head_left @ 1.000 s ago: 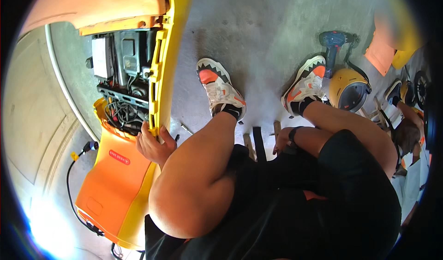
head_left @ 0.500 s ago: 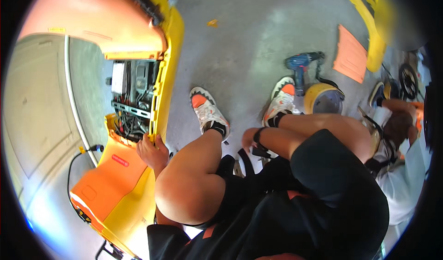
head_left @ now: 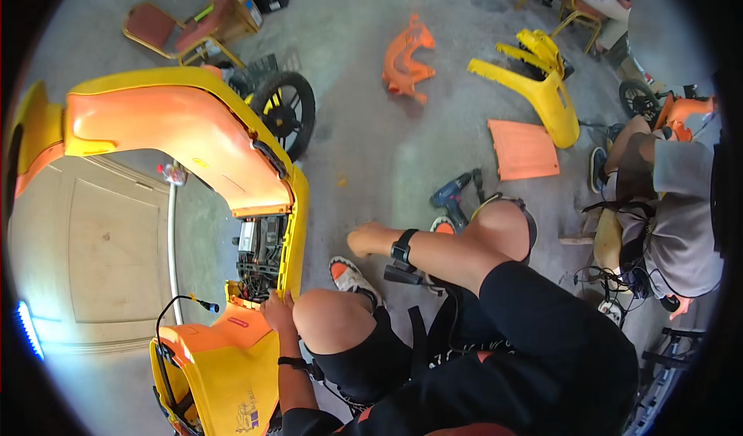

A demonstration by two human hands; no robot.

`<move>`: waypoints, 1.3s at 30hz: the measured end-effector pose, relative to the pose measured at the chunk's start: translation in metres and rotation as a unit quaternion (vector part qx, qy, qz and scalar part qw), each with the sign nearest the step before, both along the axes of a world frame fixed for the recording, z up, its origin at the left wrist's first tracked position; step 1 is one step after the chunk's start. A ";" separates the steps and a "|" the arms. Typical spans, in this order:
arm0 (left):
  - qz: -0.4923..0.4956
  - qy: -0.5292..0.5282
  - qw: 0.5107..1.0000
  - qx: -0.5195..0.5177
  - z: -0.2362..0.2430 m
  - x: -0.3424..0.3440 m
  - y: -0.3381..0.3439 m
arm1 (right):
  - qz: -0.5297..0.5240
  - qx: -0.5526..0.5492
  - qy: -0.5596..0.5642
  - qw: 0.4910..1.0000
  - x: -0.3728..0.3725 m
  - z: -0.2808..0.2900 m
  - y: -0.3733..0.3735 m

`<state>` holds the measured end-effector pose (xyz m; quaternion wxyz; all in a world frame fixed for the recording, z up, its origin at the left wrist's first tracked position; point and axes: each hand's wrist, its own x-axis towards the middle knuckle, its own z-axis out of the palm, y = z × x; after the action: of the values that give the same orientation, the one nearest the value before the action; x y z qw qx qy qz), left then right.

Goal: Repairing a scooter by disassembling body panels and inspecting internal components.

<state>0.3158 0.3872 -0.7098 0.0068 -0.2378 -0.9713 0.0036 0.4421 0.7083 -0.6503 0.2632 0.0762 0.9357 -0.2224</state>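
On my left stands a yellow and orange electric scooter, its floor section uncovered. Inside the opening lie a battery box and tangled wiring. My left hand is at the near end of this opening, fingers and thumb closed over the yellow side panel's edge. Ahead of my knees my right hand hangs in the air, apart from the scooter; its fingers are turned away and hidden. A blue cordless drill lies on the floor beyond my right foot.
An orange flat panel, a yellow body panel and an orange curved cover lie on the floor ahead. A co-worker sits at the right near loose cables. A red chair stands far left.
The view has tilted up and shows more of the room. My right hand has come forward from beside my right leg. My left hand stays at the opening's near edge.
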 end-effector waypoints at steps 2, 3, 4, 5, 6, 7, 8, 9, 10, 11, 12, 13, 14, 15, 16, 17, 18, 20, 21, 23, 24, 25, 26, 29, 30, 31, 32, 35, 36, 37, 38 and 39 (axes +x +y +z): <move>-0.012 -0.008 1.000 0.005 0.007 0.010 0.009 | -0.067 0.006 0.034 0.997 0.007 0.060 -0.007; -0.028 0.035 0.998 0.035 0.011 0.015 0.000 | -0.114 -0.012 0.064 0.991 0.010 0.089 -0.020; -0.029 0.040 0.998 0.043 0.011 0.015 -0.003 | -0.115 -0.004 0.071 0.991 0.020 0.110 -0.028; -0.030 0.040 0.998 0.035 0.011 0.014 -0.007 | -0.085 0.001 0.109 0.990 0.029 0.129 -0.035; -0.035 0.038 0.998 0.031 0.007 0.011 -0.001 | -0.058 0.010 0.146 0.988 0.042 0.145 -0.034; -0.040 0.027 0.998 0.043 0.004 0.008 0.002 | -0.064 0.019 0.147 0.987 0.056 0.159 -0.034; -0.039 0.029 0.998 0.048 0.005 0.007 -0.001 | -0.054 0.017 0.170 0.984 0.069 0.171 -0.040; -0.035 0.018 0.998 0.051 0.005 0.004 -0.002 | -0.044 0.013 0.190 0.981 0.084 0.183 -0.045; -0.029 0.006 0.998 0.050 0.006 0.003 -0.006 | -0.043 0.014 0.190 0.981 0.103 0.201 -0.049; -0.024 -0.002 0.999 0.042 0.007 0.001 -0.006 | -0.050 -0.002 0.182 0.982 0.129 0.223 -0.046; -0.025 -0.002 0.999 0.043 0.005 -0.003 -0.006 | -0.056 -0.015 0.174 0.983 0.155 0.240 -0.042; -0.017 0.009 0.999 0.045 0.000 -0.007 -0.012 | -0.070 -0.022 0.185 0.980 0.176 0.250 -0.039; -0.017 0.017 0.999 0.046 -0.004 -0.006 -0.011 | -0.092 -0.028 0.192 0.977 0.199 0.253 -0.034; -0.031 -0.004 0.999 0.037 0.002 -0.003 -0.002 | -0.112 -0.023 0.191 0.975 0.221 0.246 -0.023; -0.029 -0.004 0.999 0.031 0.001 -0.005 -0.003 | -0.122 -0.021 0.192 0.974 0.240 0.241 -0.015; -0.032 -0.021 0.999 0.015 -0.001 -0.009 -0.005 | -0.130 -0.023 0.241 0.961 0.263 0.237 -0.009; -0.016 -0.032 0.999 -0.005 -0.001 -0.014 -0.027 | -0.122 -0.037 0.294 0.947 0.281 0.232 -0.004; -0.069 -0.048 0.996 -0.034 -0.004 -0.023 -0.005 | -0.288 -0.157 0.243 0.913 0.330 0.221 0.017; -0.076 -0.057 0.994 -0.046 -0.007 -0.027 -0.002 | -0.356 -0.190 0.261 0.877 0.350 0.203 0.032; -0.111 -0.071 0.991 -0.030 -0.018 -0.044 -0.011 | -0.454 -0.199 0.262 0.828 0.379 0.156 0.065; -0.104 -0.103 0.988 -0.053 -0.018 -0.044 -0.001 | -0.496 -0.165 0.244 0.817 0.394 0.136 0.083; -0.111 -0.100 0.986 -0.075 -0.021 -0.055 -0.009 | -0.505 -0.155 0.218 0.821 0.399 0.112 0.099; -0.107 -0.121 0.985 -0.058 -0.020 -0.055 -0.008 | -0.518 -0.141 0.190 0.822 0.404 0.085 0.114; -0.013 -0.297 0.934 0.196 -0.041 -0.073 -0.074 | -0.499 -0.139 0.099 0.849 0.402 0.019 0.140; -0.192 -0.232 0.952 -0.063 -0.003 -0.053 0.020 | -0.508 -0.136 0.075 0.847 0.406 0.001 0.139; -0.178 -0.230 0.954 -0.071 -0.006 -0.058 -0.012 | -0.528 -0.169 0.059 0.830 0.395 -0.012 0.139; -0.160 -0.234 0.957 -0.065 -0.013 -0.063 -0.029 | -0.552 -0.196 0.042 0.809 0.387 -0.028 0.142; -0.116 -0.243 0.962 -0.046 -0.020 -0.078 -0.049 | -0.539 -0.192 -0.010 0.820 0.377 -0.100 0.156; -0.100 -0.242 0.964 -0.041 -0.014 -0.084 -0.055 | -0.522 -0.182 -0.021 0.833 0.374 -0.124 0.159; -0.078 -0.237 0.968 -0.038 -0.002 -0.092 -0.067 | -0.526 -0.160 -0.029 0.835 0.365 -0.142 0.159; -0.064 -0.233 0.970 -0.033 0.008 -0.100 -0.069 | -0.524 -0.168 -0.026 0.835 0.365 -0.168 0.162; -0.060 -0.237 0.969 -0.025 0.011 -0.106 -0.057 | -0.397 -0.098 -0.042 0.912 0.382 -0.202 0.172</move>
<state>0.2095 0.3297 -0.6993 -0.2294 -0.2900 -0.9287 -0.0292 0.8243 0.8799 -0.8519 0.1988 0.4247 0.7899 -0.3953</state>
